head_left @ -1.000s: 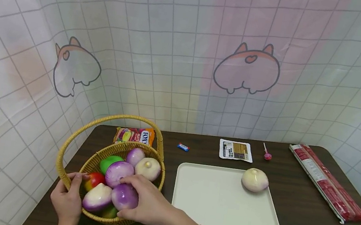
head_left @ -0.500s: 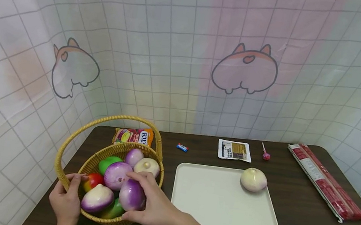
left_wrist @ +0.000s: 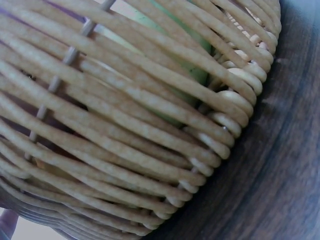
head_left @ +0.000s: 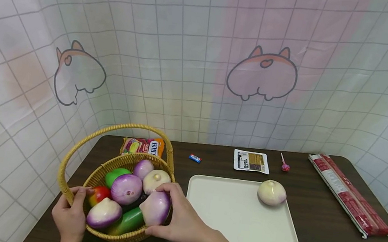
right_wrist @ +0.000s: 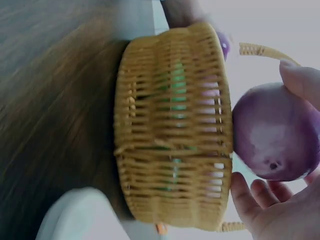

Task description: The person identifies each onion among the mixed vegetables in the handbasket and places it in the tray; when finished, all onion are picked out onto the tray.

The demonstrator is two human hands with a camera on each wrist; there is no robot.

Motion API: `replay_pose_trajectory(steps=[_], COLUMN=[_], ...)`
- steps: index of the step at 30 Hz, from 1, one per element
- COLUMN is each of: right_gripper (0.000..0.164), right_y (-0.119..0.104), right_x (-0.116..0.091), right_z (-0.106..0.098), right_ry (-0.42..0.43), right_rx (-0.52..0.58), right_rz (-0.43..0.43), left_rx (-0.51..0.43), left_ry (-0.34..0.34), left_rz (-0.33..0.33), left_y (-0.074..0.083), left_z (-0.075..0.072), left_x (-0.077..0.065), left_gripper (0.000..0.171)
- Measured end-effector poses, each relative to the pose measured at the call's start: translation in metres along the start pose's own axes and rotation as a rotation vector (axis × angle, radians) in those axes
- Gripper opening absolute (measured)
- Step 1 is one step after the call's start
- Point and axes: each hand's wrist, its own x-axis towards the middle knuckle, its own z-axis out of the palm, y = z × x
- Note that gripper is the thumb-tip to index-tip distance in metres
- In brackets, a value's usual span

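Observation:
A yellow wicker basket [head_left: 125,238] with an arched handle stands on the left of the table. My left hand [head_left: 70,216] grips its left rim at the foot of the handle. Thumb and fingers of my right hand [head_left: 183,221] hold a purple-and-white onion [head_left: 156,210] at the basket's right rim. In the right wrist view the held onion [right_wrist: 275,132] sits just above the rim. Inside lie more onions [head_left: 126,189], a red-and-yellow fruit [head_left: 100,195], a green one [head_left: 115,176] and a long green vegetable [head_left: 129,221]. Only wicker weave [left_wrist: 125,100] fills most of the left wrist view.
Right of the basket lies a white tray [head_left: 236,218], a pale onion [head_left: 271,192] at its far right corner. Along the back are a FOX'S candy bag [head_left: 142,147], a small blue candy [head_left: 195,158], a flat packet [head_left: 251,161], a lollipop [head_left: 285,167] and a long red package [head_left: 351,197].
My right hand has lifted the onion from among the others and moved it rightward to the rim, turning it. The long green vegetable beneath now shows. My left hand stays on the basket.

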Motion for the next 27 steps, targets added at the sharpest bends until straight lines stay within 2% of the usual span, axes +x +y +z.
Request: replay_pose_trajectory(steps=[7, 17, 22, 27], right_gripper=[0.076, 0.074, 0.076, 0.075], right_y=[0.009, 0.018, 0.02, 0.028], right_x=[-0.008, -0.015, -0.02, -0.029], right_z=[-0.013, -0.022, -0.029, -0.039], right_ry=[-0.023, -0.029, -0.032, 0.002], right_rx=[0.005, -0.018, -0.001, -0.04], right_rz=[0.048, 0.019, 0.073, 0.1], left_rx=[-0.027, -0.066, -0.069, -0.07], left_ry=[-0.014, -0.016, -0.017, -0.019], left_rz=[0.015, -0.014, -0.009, 0.005], left_y=[0.002, 0.002, 0.002, 0.002], left_z=[0.001, 0.0, 0.0, 0.0], left_x=[0.0, -0.001, -0.001, 0.0], left_gripper=[0.024, 0.026, 0.027, 0.026])
